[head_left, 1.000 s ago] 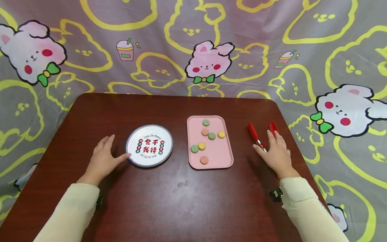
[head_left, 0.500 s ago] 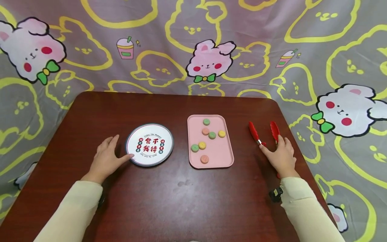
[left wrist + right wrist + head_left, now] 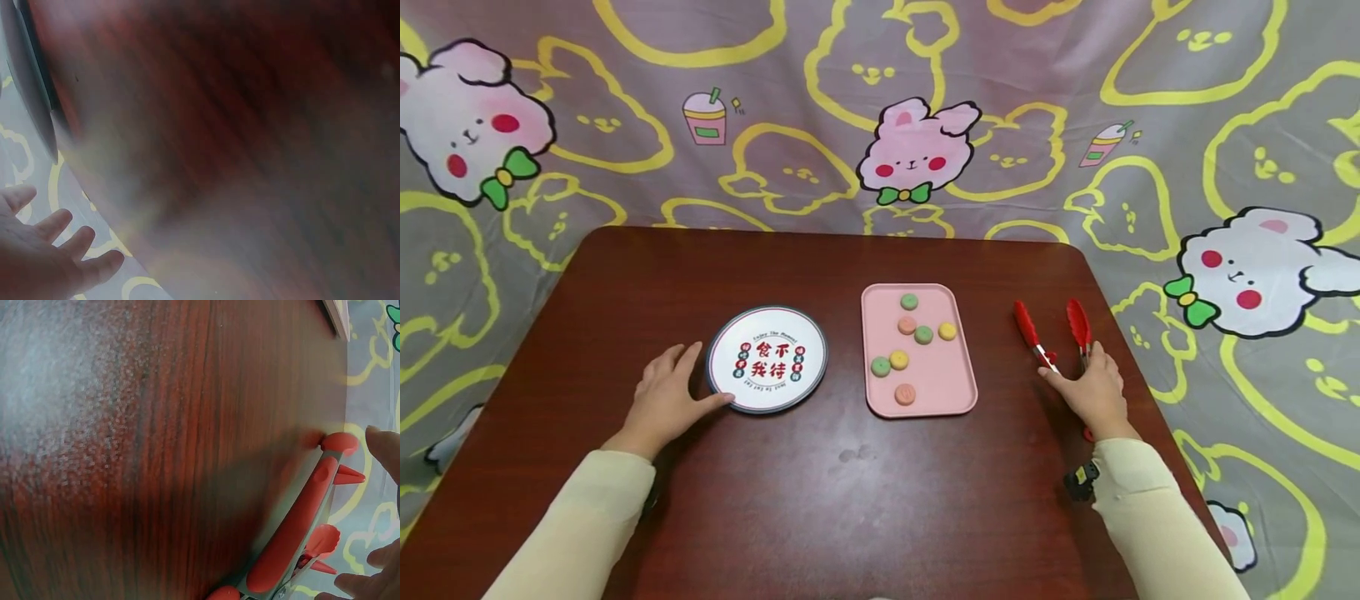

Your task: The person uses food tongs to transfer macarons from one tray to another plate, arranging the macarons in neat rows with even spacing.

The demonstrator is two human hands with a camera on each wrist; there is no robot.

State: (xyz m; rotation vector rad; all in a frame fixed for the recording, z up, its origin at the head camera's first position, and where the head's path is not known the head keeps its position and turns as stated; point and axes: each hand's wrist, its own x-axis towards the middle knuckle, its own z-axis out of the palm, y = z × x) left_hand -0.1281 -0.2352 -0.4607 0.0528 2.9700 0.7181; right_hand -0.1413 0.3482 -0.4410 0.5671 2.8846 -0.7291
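Observation:
My left hand [image 3: 662, 407] is beside the round white plate [image 3: 769, 357] with a dark rim and red printed characters. Its thumb reaches to the plate's lower left rim, fingers spread; the left wrist view shows the fingers [image 3: 75, 240] apart from one another. On the right, red-tipped metal tongs [image 3: 1030, 329] lie with their arms spread. Over them hovers my right hand [image 3: 1099, 398], fingers loosely extended and covering the middle of the tongs in the head view. In the right wrist view, the red handle [image 3: 294, 528] shows beside the fingers, with a gap between.
Between the hands lies a pink rectangular tray [image 3: 943, 387] with several small round pieces in green, yellow and orange, such as a green one [image 3: 909, 302]. All rests on a dark red-brown table [image 3: 850, 517]. A cartoon-patterned cloth [image 3: 805, 92] hangs behind it.
My left hand has shifted slightly toward me and right, its thumb staying near the plate's rim. My right hand has drawn back a little and right over the tongs, uncovering more of their red tips.

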